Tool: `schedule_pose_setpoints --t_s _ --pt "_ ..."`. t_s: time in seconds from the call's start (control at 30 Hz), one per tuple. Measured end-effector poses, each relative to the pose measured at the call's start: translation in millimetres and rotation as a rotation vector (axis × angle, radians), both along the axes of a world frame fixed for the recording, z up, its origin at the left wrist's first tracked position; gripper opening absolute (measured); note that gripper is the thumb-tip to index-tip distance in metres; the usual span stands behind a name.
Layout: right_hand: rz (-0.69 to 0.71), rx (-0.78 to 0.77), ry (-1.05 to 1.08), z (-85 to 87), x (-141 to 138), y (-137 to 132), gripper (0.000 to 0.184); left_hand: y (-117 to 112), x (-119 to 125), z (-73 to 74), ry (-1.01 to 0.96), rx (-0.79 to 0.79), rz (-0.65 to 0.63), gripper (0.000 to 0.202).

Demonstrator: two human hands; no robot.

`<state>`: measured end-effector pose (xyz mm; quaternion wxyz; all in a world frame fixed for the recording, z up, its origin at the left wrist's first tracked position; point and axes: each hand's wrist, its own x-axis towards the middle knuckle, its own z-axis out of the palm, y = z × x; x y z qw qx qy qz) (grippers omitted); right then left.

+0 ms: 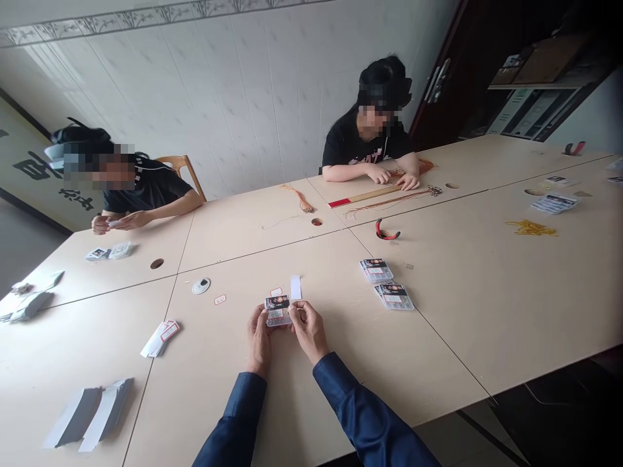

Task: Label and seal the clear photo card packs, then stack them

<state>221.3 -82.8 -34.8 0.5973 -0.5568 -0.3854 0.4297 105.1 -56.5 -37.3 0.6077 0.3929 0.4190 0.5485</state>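
Observation:
Between my two hands is a small clear plastic box (278, 314) with a black printed label across its upper part. My left hand (259, 337) grips its left edge, fingers closed. On the right edge, my right hand (309, 329) has thumb and fingers pinched against the box. Just beyond it lie a white paper strip (296, 287) and a red-edged sticker (276, 292). Two stacks of similar boxes stand to the right, a farther stack (376, 270) and a nearer stack (395, 297).
Left of me lie a small sticker (220, 299), a round white-and-black disc (201, 285), paper slips (160, 338) and grey-white strip stacks (92, 415). Red-handled pliers (387, 230) rest by a table hole. Across the table, one person handles cords by a ruler (365, 196); another person (141, 188) holds something small.

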Motion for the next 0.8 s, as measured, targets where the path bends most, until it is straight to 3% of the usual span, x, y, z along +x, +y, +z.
schedule_pose_setpoints --t_s 0.4,0.5,0.63,0.8 --pt "0.002 -0.021 -0.016 1.7 2 -10 0.047 2 0 -0.2 0.055 -0.027 0.072 0.037" --pt "-0.001 -0.06 -0.073 -0.3 15 -32 0.05 -1 0 1.1 0.098 -0.021 0.048 0.04" --pt "-0.04 -0.141 -0.283 -7.5 45 -76 0.049 -1 2 4.2 0.345 0.078 0.019 0.034" --pt "-0.08 -0.167 -0.315 -9.3 63 -101 0.048 25 20 9.6 0.594 0.158 0.003 0.027"
